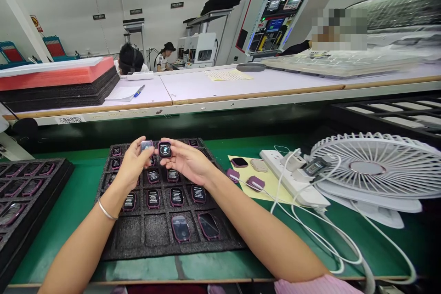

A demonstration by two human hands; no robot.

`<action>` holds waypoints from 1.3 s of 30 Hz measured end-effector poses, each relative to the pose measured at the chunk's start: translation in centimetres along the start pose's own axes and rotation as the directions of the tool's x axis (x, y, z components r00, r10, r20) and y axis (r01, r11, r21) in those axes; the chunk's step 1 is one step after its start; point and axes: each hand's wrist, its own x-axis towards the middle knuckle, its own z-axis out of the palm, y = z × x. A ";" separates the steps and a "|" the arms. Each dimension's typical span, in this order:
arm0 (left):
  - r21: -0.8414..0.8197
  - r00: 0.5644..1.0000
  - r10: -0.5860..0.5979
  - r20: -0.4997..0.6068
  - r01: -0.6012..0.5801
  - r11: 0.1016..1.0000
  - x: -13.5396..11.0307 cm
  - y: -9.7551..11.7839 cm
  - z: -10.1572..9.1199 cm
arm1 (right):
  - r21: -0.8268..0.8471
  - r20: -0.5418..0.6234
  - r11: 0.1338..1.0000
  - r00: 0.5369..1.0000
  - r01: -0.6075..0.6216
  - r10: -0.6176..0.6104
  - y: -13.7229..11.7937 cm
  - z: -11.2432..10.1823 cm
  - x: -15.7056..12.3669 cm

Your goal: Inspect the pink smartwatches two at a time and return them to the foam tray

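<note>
My right hand point(184, 161) pinches a smartwatch case point(165, 149) whose lit screen shows a dial. Close beside it, my left hand point(134, 163) grips another watch case point(146, 145) with a pale, reflective face. Both are held above the far part of a black foam tray point(138, 247). Several purple-rimmed watches lie in its pockets, many with lit white text, such as one watch point(177, 196) in the middle. Nearer me, a dark-screened watch point(208, 226) sits in the front row beside bare pockets. My forearms hide part of the tray.
Another foam tray point(62, 172) of watches stands at left. To the right are a yellow sheet point(241, 187) with watches and chargers, a white power strip point(296, 183), loose cables and a white fan point(375, 165). A raised shelf point(193, 92) runs behind; people work beyond it.
</note>
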 end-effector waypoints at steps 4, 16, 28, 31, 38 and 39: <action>-0.162 0.996 -0.037 0.087 0.051 0.985 0.2 0.1 -0.1 | -0.055 -0.040 0.997 0.998 0.047 -0.049 -0.2 -0.2 0.1; -0.214 0.984 0.061 0.167 -0.024 0.976 -0.6 0.7 0.0 | -0.141 0.046 0.974 0.984 0.177 -0.172 -0.9 0.5 -0.8; -0.109 0.973 0.122 0.196 -0.102 0.989 -0.8 0.5 0.0 | -0.236 0.037 0.942 0.971 0.237 -0.235 -0.6 0.2 -0.6; -0.105 0.972 0.124 0.197 -0.105 0.989 -0.9 0.6 0.0 | -0.239 0.034 0.942 0.971 0.237 -0.236 -0.6 0.2 -0.6; -0.077 0.971 0.135 0.196 -0.122 0.989 -1.1 0.6 0.1 | -0.259 0.028 0.935 0.969 0.243 -0.244 -0.6 0.4 -0.6; -0.072 0.972 0.137 0.193 -0.125 0.989 -1.2 0.7 0.1 | -0.261 0.029 0.934 0.969 0.245 -0.247 -0.7 0.4 -0.6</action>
